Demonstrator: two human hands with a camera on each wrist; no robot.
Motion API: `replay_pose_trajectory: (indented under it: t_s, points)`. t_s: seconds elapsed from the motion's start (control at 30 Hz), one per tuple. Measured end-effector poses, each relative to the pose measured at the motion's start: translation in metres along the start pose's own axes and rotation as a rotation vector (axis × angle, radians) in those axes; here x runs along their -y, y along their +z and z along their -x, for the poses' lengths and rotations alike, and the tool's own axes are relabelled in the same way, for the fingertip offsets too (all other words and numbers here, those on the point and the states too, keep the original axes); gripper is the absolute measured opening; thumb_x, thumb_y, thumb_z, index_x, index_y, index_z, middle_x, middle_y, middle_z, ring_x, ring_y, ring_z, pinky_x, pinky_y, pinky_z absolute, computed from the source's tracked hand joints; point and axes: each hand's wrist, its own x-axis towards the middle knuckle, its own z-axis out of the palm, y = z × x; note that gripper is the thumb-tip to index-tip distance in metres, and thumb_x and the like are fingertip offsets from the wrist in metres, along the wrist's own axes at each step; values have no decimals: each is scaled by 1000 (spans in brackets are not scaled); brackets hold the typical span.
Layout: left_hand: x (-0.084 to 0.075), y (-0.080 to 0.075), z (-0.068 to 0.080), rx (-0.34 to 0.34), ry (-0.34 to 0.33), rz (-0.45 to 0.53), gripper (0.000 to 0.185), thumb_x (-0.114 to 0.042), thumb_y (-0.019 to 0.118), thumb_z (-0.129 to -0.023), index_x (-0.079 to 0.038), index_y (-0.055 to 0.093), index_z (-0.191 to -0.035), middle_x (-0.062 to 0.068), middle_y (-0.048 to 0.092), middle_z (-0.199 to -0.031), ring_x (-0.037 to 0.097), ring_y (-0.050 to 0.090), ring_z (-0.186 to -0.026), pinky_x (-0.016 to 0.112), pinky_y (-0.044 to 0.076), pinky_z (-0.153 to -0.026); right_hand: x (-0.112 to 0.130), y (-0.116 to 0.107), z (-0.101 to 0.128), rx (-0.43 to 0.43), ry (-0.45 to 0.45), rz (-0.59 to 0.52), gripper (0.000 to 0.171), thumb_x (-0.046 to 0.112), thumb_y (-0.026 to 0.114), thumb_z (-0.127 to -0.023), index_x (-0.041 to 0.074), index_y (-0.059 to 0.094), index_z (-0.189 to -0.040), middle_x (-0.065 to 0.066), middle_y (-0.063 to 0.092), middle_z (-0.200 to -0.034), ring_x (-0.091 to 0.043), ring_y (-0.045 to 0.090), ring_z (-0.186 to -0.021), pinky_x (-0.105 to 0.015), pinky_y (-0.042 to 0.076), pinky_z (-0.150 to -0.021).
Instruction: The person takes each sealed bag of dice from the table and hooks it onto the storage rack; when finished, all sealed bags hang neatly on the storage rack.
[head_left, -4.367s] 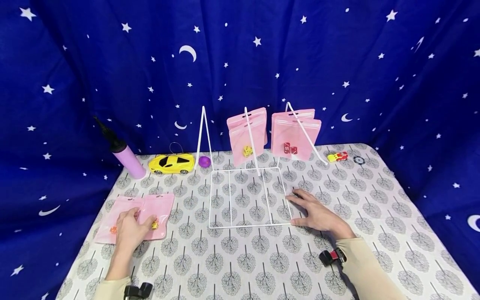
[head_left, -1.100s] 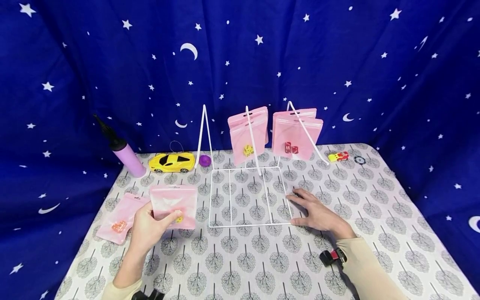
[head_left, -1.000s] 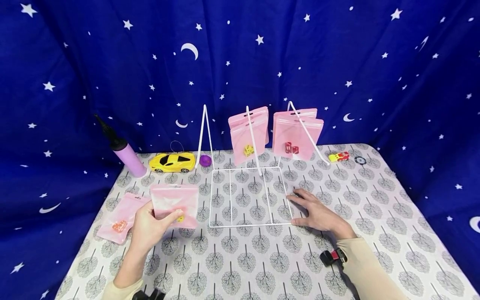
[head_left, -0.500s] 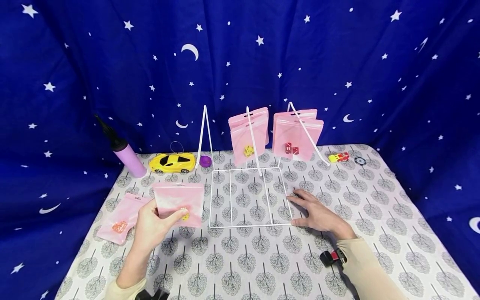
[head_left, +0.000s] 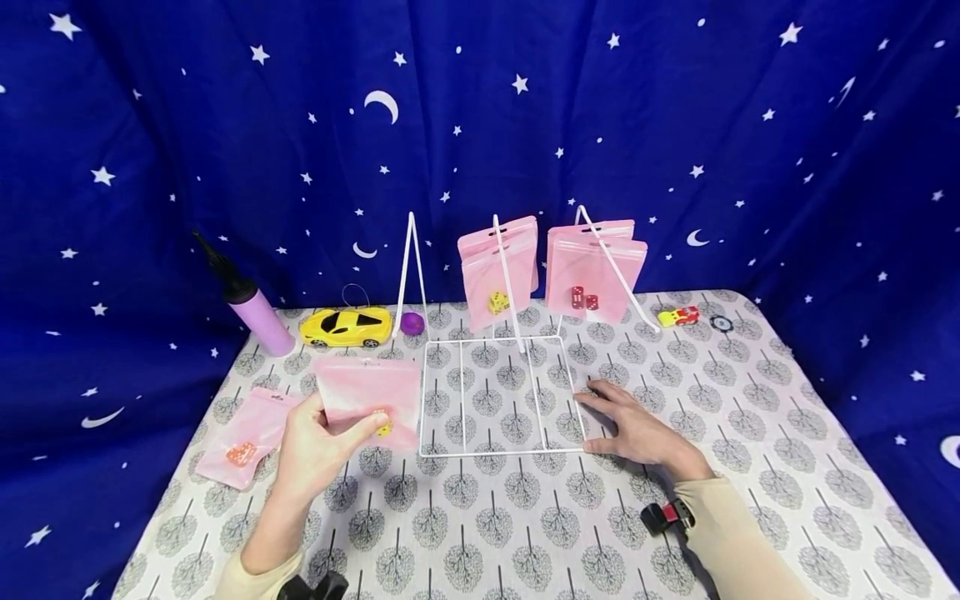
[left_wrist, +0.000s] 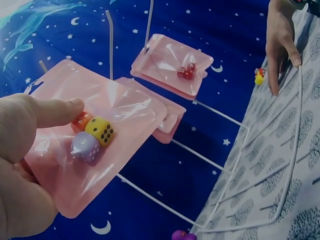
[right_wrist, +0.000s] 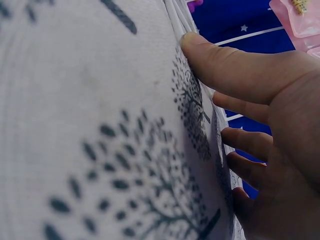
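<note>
1. The left hand (head_left: 318,442) pinches a pink pouch (head_left: 369,398) between thumb and fingers (left_wrist: 47,112), lifted off the worktop (head_left: 525,533) at 9 o'clock of the wire rack (head_left: 498,392).
2. Three dice (left_wrist: 92,136) sit inside the pouch.
3. The right hand (head_left: 637,429) lies flat, fingers straight, against the rack's 3 o'clock edge.
4. Another pouch (head_left: 243,437) lies at 9 o'clock of the left hand.

Left hand (head_left: 318,442) raised, thumb and fingers pinched; right hand (head_left: 637,427) flat, fingers spread.
</note>
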Motion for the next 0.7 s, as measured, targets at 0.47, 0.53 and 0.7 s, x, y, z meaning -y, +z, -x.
replay_pose_trajectory:
  t_s: [0.47, 0.53, 0.7]
  points:
    - [-16, 10, -2, 32, 19, 100, 42, -5, 83, -75, -5, 67, -113, 13, 71, -108, 12, 72, -88, 31, 60, -76, -1, 0, -1, -2, -9, -12, 81, 43, 79, -76, 10, 48, -144, -26, 28, -154, -50, 25, -140, -75, 26, -103]
    - [-19, 11, -2, 28, 30, 104, 41, -5, 83, -74, -5, 68, -112, 10, 72, -107, 13, 72, -88, 31, 60, -77, -1, 0, -1, -3, -11, -8, 81, 42, 79, -76, 10, 48, -144, -26, 28, -154, -50, 25, -140, -75, 26, -104]
    - [-23, 15, -3, 31, 70, 112, 39, -4, 84, -73, -7, 69, -110, 2, 73, -105, 14, 72, -88, 31, 60, -78, 0, 0, 0, -6, -13, -11, 81, 41, 80, -76, 9, 48, -143, -26, 29, -154, -50, 25, -140, -74, 26, -105]
